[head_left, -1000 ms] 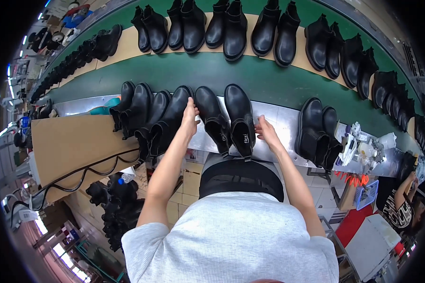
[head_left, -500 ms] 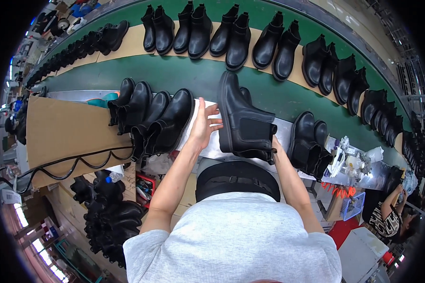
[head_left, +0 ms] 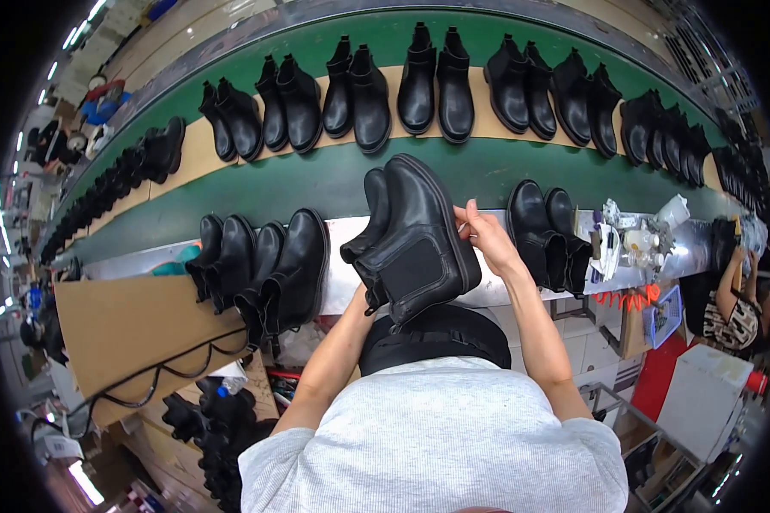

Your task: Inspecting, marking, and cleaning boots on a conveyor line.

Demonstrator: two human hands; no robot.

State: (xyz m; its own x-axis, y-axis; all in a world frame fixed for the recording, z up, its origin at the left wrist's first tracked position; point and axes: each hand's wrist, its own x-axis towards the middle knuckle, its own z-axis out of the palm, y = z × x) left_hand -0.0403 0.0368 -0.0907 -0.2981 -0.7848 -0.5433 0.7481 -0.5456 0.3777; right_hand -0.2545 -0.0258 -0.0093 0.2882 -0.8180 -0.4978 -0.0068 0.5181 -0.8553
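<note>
With the lifted black boot (head_left: 415,231) taken as dial centre, its toe points to twelve, sole edge faces about three, shaft mouth lies toward eight. Boot is clear of the metal bench (head_left: 496,292), elastic side panel toward the viewer. Left hand out of sight behind it, left forearm (head_left: 338,350) entering from seven; cannot tell how that grip is set. Right hand (head_left: 490,242) at three, fingers loosely parted, tips beside the sole edge; contact cannot be judged. Second boot (head_left: 375,201) between ten and eleven, partly covered by the lifted one. Two pairs (head_left: 304,248) at nine, another pair (head_left: 530,218) at three, all on the bench. Long row of boots (head_left: 419,98) arcs from nine through twelve to nearly three, along a tan strip (head_left: 195,154) on the green surface (head_left: 274,184). Cardboard (head_left: 137,329) toward eight; orange coiled hose (head_left: 629,297) past three.
</note>
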